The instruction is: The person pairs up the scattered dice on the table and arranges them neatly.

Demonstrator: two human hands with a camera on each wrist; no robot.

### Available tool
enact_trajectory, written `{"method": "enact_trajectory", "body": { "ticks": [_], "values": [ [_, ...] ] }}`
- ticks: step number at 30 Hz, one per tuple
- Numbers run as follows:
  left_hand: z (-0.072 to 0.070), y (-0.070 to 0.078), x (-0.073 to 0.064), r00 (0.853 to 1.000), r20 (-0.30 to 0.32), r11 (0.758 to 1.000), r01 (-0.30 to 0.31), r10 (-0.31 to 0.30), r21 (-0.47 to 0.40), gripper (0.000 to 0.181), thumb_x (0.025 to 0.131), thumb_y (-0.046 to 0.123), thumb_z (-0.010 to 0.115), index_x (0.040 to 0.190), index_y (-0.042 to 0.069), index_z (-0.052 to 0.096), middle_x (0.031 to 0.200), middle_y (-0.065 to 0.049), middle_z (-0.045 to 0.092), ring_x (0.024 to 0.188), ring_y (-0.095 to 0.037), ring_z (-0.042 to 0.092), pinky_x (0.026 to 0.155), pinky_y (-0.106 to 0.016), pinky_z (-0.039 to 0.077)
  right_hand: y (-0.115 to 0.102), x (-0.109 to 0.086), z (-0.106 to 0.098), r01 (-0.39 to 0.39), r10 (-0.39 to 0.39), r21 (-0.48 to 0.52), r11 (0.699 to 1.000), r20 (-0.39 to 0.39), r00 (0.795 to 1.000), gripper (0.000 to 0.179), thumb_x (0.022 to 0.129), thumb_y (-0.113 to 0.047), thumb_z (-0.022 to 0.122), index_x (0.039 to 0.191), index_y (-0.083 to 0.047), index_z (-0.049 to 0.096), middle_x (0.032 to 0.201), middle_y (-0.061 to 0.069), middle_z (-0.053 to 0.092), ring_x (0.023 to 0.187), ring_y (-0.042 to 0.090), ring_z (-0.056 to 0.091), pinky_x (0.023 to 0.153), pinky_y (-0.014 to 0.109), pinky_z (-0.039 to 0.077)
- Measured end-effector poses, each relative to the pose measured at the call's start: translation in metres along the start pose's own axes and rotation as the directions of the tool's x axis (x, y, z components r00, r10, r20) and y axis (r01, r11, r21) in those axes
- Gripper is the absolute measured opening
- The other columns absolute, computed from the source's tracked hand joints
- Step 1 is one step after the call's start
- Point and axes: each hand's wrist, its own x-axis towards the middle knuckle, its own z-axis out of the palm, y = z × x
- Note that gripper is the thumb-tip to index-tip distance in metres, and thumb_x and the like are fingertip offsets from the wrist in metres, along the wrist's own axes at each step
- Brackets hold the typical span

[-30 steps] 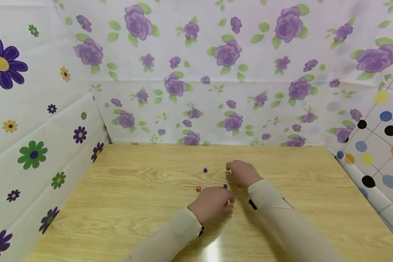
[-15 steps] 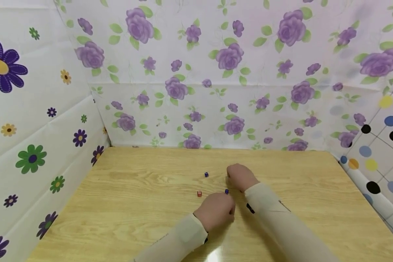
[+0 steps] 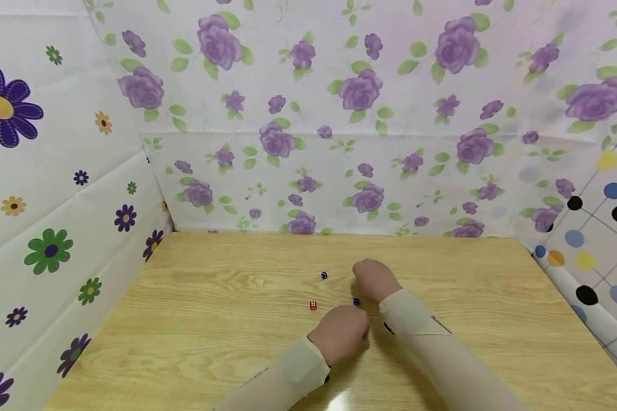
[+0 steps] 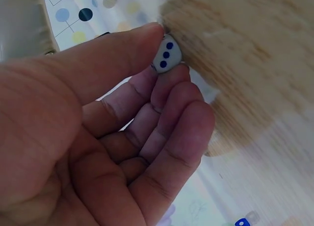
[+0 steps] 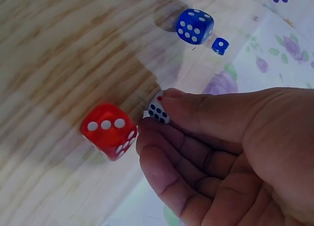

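Note:
My left hand (image 3: 341,333) pinches a white die (image 4: 167,55) between thumb and fingertips, its face with three blue dots showing in the left wrist view. My right hand (image 3: 375,279) is farther back and to the right, pinching another white die (image 5: 158,108) with blue dots and one red dot. Beside those right fingertips lies a red die (image 5: 109,130), which the hands and sleeves hide in the head view. A blue die (image 3: 356,302) sits just beyond the left knuckles, between the two hands.
On the wood-grain table (image 3: 211,319), a second red die (image 3: 313,305) lies left of the hands and another blue die (image 3: 324,275) farther back. Flower-print sheets (image 3: 308,114) stand behind and at the left, and a dotted sheet (image 3: 586,240) at the right.
My right fingers have taken hold of the white die that showed beside them a second ago. The left fingers have curled in, and that hand has shifted slightly. The head view has tilted a little.

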Motion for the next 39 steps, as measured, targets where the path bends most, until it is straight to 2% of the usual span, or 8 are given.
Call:
{"method": "enact_trajectory", "body": {
  "ticks": [6, 14, 19, 23, 27, 31, 35, 39],
  "values": [
    [-0.002, 0.005, 0.001, 1.0, 0.003, 0.998, 0.021, -0.021, 0.053, 0.041, 0.083, 0.014, 0.08, 0.056, 0.019, 0.049, 0.053, 0.009, 0.044, 0.052, -0.006, 0.039, 0.051, -0.023, 0.037, -0.002, -0.001, 0.001, 0.024, -0.025, -0.022, 0.999, -0.023, 0.999, 0.023, 0.096, 0.008, 0.061, 0.075, -0.001, 0.063, 0.077, 0.016, 0.068, 0.073, 0.033, 0.07, 0.069, 0.046, 0.059],
    [-0.002, 0.006, 0.002, 1.0, -0.008, 0.993, 0.008, -0.007, 0.117, 0.028, 0.089, 0.013, 0.076, 0.066, 0.016, 0.06, 0.06, 0.005, 0.057, 0.054, -0.007, 0.051, 0.055, -0.025, 0.046, -0.004, -0.003, 0.0, 0.033, -0.033, -0.047, 0.998, -0.008, 0.999, 0.018, 0.097, 0.008, 0.06, 0.081, 0.002, 0.065, 0.081, 0.018, 0.068, 0.079, 0.034, 0.07, 0.073, 0.045, 0.06],
    [-0.001, -0.006, 0.004, 1.0, 0.023, 0.998, -0.01, 0.011, -0.057, 0.037, 0.087, 0.011, 0.077, 0.059, 0.017, 0.054, 0.054, 0.01, 0.044, 0.052, -0.005, 0.038, 0.052, -0.021, 0.036, 0.003, 0.001, 0.004, 0.024, -0.023, -0.061, 0.998, 0.024, 0.999, 0.014, 0.1, 0.005, 0.06, 0.087, 0.002, 0.065, 0.086, 0.018, 0.067, 0.084, 0.034, 0.069, 0.076, 0.045, 0.06],
    [-0.001, -0.02, 0.003, 0.998, 0.066, 0.977, 0.002, 0.013, -0.214, 0.042, 0.089, 0.013, 0.078, 0.056, 0.019, 0.051, 0.054, 0.012, 0.038, 0.053, -0.004, 0.033, 0.054, -0.02, 0.032, 0.014, -0.001, 0.006, -0.002, 0.004, -0.071, 0.997, 0.033, 0.999, 0.009, 0.102, 0.003, 0.058, 0.096, 0.002, 0.065, 0.091, 0.018, 0.065, 0.088, 0.033, 0.067, 0.077, 0.044, 0.06],
    [-0.01, -0.033, -0.005, 0.998, 0.067, 0.96, 0.014, 0.005, -0.281, 0.027, 0.095, 0.019, 0.076, 0.071, 0.021, 0.065, 0.067, 0.016, 0.053, 0.06, 0.001, 0.045, 0.061, -0.018, 0.041, 0.022, -0.018, 0.0, -0.063, 0.064, 0.016, 0.998, -0.073, 0.995, 0.002, 0.101, -0.003, 0.064, 0.1, -0.001, 0.065, 0.09, 0.013, 0.063, 0.085, 0.03, 0.065, 0.071, 0.04, 0.059],
    [-0.027, -0.045, -0.015, 1.0, 0.01, 0.956, 0.019, -0.017, -0.294, 0.007, 0.097, 0.024, 0.075, 0.092, 0.021, 0.071, 0.082, 0.015, 0.066, 0.07, 0.002, 0.057, 0.067, -0.019, 0.049, 0.025, -0.04, -0.015, -0.052, 0.084, 0.161, 0.986, -0.201, 0.976, 0.005, 0.099, -0.009, 0.07, 0.099, -0.005, 0.067, 0.088, 0.007, 0.063, 0.079, 0.023, 0.062, 0.067, 0.037, 0.056],
    [-0.043, -0.056, -0.024, 0.998, -0.03, 0.946, 0.036, -0.048, -0.322, 0.006, 0.1, 0.024, 0.071, 0.103, 0.018, 0.072, 0.089, 0.011, 0.069, 0.077, 0.001, 0.06, 0.072, -0.022, 0.052, 0.027, -0.058, -0.028, -0.011, 0.069, 0.23, 0.973, -0.243, 0.968, 0.004, 0.098, -0.011, 0.071, 0.099, -0.008, 0.068, 0.09, 0.003, 0.064, 0.081, 0.019, 0.062, 0.07, 0.037, 0.055],
    [-0.054, -0.066, -0.032, 0.995, -0.028, 0.915, 0.077, -0.096, -0.397, 0.007, 0.099, 0.018, 0.072, 0.107, 0.016, 0.071, 0.093, 0.01, 0.067, 0.082, -0.003, 0.061, 0.076, -0.025, 0.053, 0.029, -0.072, -0.031, 0.004, 0.075, 0.301, 0.953, -0.251, 0.965, 0.007, 0.095, -0.01, 0.071, 0.101, -0.01, 0.068, 0.092, 0.001, 0.063, 0.085, 0.019, 0.063, 0.074, 0.038, 0.054]
  ]
}}
